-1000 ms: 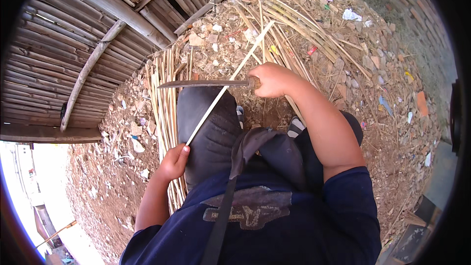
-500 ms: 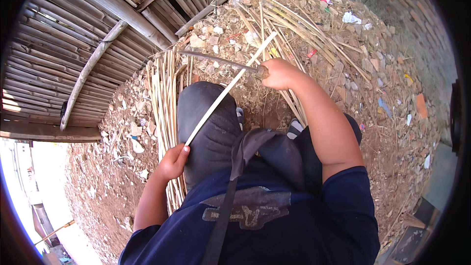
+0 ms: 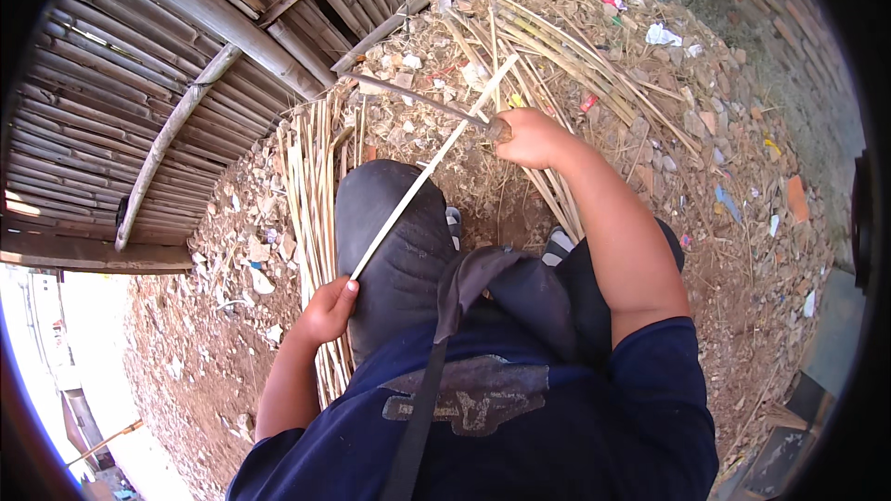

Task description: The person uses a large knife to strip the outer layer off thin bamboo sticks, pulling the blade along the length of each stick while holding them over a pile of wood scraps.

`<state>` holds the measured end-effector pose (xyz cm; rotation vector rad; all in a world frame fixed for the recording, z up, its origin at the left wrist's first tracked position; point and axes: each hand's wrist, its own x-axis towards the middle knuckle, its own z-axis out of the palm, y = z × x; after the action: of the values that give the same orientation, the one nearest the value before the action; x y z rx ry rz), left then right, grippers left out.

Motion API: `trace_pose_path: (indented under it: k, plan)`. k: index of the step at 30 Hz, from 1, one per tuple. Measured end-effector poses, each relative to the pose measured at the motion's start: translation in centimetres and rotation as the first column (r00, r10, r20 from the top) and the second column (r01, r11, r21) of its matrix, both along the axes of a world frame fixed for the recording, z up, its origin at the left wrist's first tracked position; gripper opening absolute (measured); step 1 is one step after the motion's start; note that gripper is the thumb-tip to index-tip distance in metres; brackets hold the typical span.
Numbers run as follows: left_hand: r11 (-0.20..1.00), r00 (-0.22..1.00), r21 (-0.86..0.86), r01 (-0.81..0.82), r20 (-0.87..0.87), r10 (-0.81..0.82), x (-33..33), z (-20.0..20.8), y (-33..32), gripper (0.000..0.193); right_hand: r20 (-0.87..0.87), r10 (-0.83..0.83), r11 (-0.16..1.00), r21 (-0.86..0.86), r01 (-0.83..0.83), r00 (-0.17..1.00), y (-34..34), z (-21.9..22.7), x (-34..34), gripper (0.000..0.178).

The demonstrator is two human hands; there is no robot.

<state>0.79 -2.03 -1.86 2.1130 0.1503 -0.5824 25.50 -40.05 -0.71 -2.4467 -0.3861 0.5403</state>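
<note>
My left hand is closed round the near end of a long pale bamboo strip, beside my left knee. The strip slants up and away to the right, passing over the knee. In my right hand is the handle of a long thin knife, gripped in closed fingers. Its dark blade points to the far left and crosses the strip near the strip's far part. Whether the edge bites into the strip, I cannot tell. A bundle of similar strips lies on the ground left of my leg.
More bamboo pieces are strewn on the ground ahead and to the right, among rubble and litter. A bamboo-slat wall rises at the far left. A brick wall stands at the right. A dark strap hangs across my front.
The blade has tilted slightly, with its tip now farther away. The strip's far end has shifted a little left. Both hands keep their holds and have barely moved.
</note>
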Motion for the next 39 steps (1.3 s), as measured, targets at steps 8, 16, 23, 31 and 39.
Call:
trace_pose_path:
  k: [8, 16, 23, 31, 39]
  plan:
    - [0.996, 1.000, -0.092, -0.011, -0.015, 0.010, -0.2, -0.9, 0.5, 0.049, 0.081, 0.367, 0.929, 0.012, -0.369, 0.927, 2.6, -0.1, -1.5, 0.046]
    - [0.999, 0.999, -0.046, 0.003, 0.033, -0.002, -0.4, -1.2, 0.7, 0.051, 0.062, 0.313, 0.950, -0.029, -0.312, 0.948, 3.4, 1.7, -2.6, 0.044]
    - [1.000, 0.999, -0.007, 0.020, 0.029, -0.020, 0.4, -0.9, 0.4, 0.052, 0.093, 0.241, 0.970, -0.002, -0.242, 0.966, 2.5, -0.2, -1.6, 0.034]
    - [0.996, 0.997, 0.084, 0.022, 0.077, -0.029, 0.1, -0.7, 0.0, 0.050, 0.007, 0.198, 0.978, -0.067, -0.197, 0.980, 2.0, 1.5, -1.0, 0.038]
    - [0.990, 0.995, 0.137, 0.028, 0.090, -0.040, -0.4, 0.0, -0.4, 0.047, 0.124, 0.289, 0.954, -0.123, -0.274, 0.949, 2.6, 3.1, -3.0, 0.044]
